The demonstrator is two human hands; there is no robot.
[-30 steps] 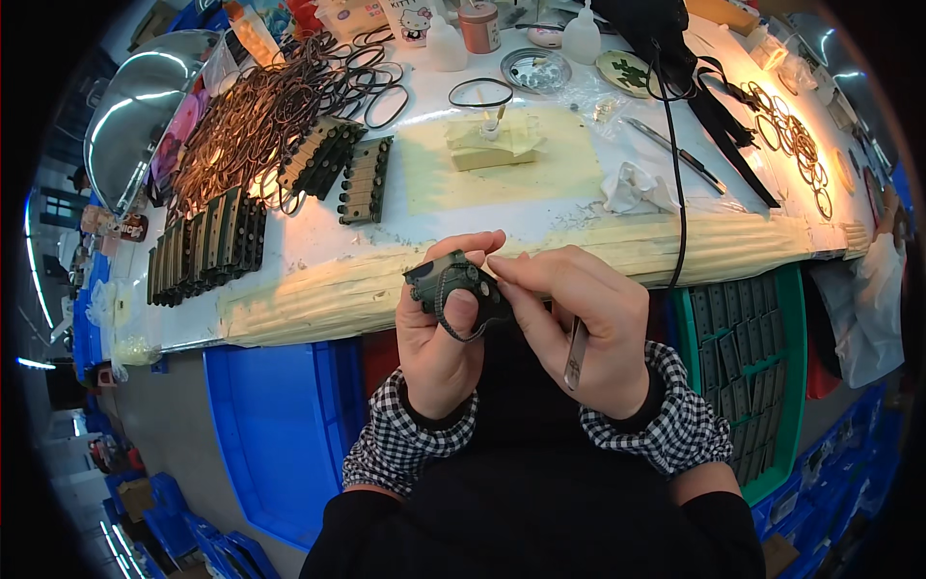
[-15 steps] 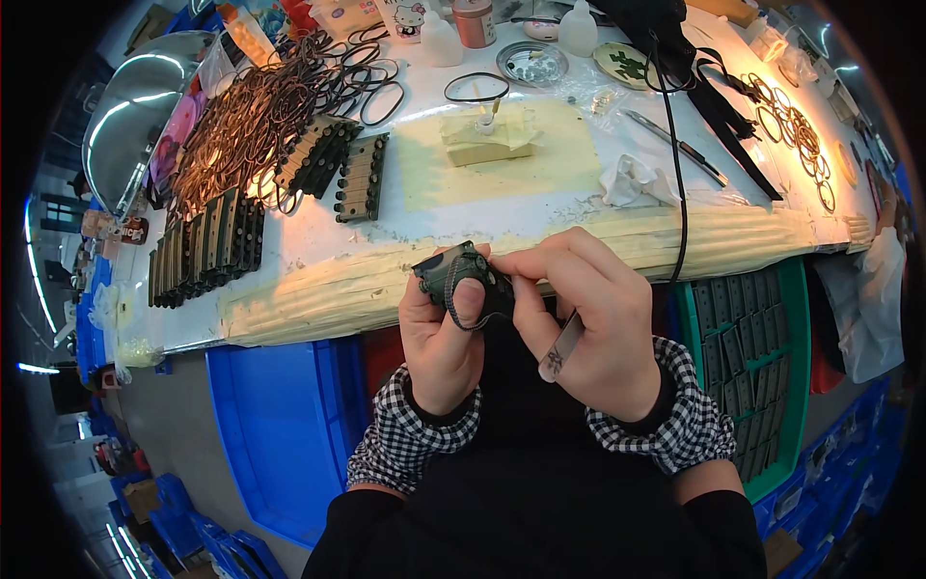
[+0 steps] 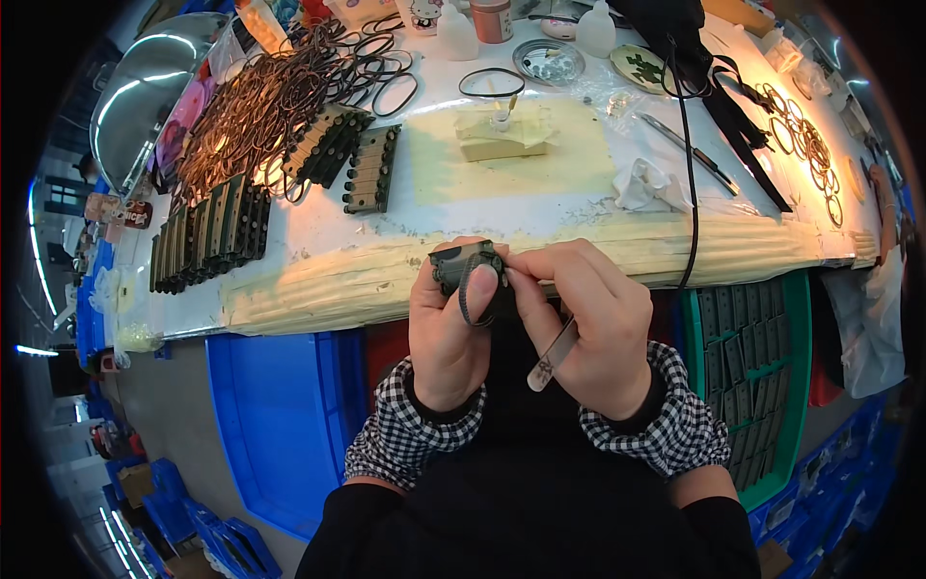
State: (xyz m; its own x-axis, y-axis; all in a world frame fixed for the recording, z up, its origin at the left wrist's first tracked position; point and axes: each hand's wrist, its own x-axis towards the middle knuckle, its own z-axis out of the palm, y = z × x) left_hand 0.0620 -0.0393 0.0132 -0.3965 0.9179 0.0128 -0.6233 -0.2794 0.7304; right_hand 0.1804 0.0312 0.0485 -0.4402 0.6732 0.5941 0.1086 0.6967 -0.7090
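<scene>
My left hand (image 3: pixel 447 338) is closed around a small dark green camouflage-patterned piece (image 3: pixel 447 267), held just off the table's front edge. A dark band (image 3: pixel 465 289) loops over this piece, and my left thumb presses on the band. My right hand (image 3: pixel 608 333) pinches with thumb and index finger at the right end of the piece; whatever lies between those fingertips is too small to make out. A flat metal tool (image 3: pixel 553 359) is tucked in my right hand, its wide end sticking out below toward my body.
Rows of similar dark green pieces (image 3: pixel 209 241) stand at left beside a heap of dark bands (image 3: pixel 256 130). A yellow block (image 3: pixel 502 150) sits mid-table; a pen-like tool (image 3: pixel 709 166) lies right. Below are a blue tray (image 3: pixel 265 425) and a filled green crate (image 3: pixel 799 386).
The green piece has turned in my left hand, and its long side now lies more level. My right hand keeps its pinch; the metal tool has swung slightly downward and left.
</scene>
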